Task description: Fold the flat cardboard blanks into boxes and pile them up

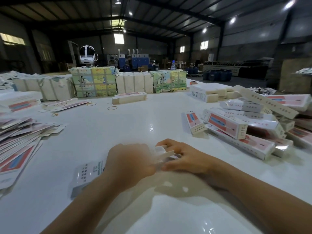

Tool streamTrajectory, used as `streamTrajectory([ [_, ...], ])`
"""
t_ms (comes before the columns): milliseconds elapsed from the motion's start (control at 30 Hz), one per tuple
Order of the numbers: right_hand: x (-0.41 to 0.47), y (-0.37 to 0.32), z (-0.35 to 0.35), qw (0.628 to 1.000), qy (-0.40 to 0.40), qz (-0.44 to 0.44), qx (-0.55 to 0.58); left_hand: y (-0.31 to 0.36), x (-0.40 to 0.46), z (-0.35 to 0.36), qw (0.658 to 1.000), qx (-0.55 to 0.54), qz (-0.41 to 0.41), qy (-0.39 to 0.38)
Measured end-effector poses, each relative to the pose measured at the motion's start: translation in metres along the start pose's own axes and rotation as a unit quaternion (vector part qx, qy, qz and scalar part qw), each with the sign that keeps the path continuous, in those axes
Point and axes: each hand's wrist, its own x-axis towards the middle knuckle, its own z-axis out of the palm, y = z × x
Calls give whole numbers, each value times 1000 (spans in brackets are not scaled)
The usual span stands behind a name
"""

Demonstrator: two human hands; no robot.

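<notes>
A white cardboard blank (87, 174) with grey print lies across the white table (118, 125) in front of me, partly folded up. My left hand (130, 162) grips its middle from above. My right hand (182, 159) pinches the blank's right end (163, 152), where small flaps stick up between the fingers. Motion blurs this end. A loose heap of folded pink-and-white boxes (244, 125) lies to the right. A fanned stack of flat blanks (18, 142) lies at the left edge.
Strapped bundles of blanks (94, 83) line the far side of the table. A smaller stack of blanks (129, 97) and several rubber bands (112, 108) lie mid-table. A white headset (87, 54) and a water bottle (173, 65) stand on the bundles.
</notes>
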Motion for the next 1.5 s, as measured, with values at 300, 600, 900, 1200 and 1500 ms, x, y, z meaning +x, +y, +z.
streamTrajectory([
  [300, 3, 3, -8, 985, 127, -55, -99, -20, -4, 3, 988, -125, -56, -68],
  [600, 8, -1, 15, 945, 304, -76, -95, 0, 1, 4, 992, -16, -84, 92],
  [900, 3, -10, 17, 955, 289, -49, -46, 8, -1, 3, 990, 32, -39, 135],
  [1200, 3, -10, 14, 966, 244, 13, -85, 11, -1, 7, 990, 40, -22, 131],
  [1500, 5, -5, 1, 981, 192, 4, -35, 9, -3, 8, 986, 48, 2, 159],
])
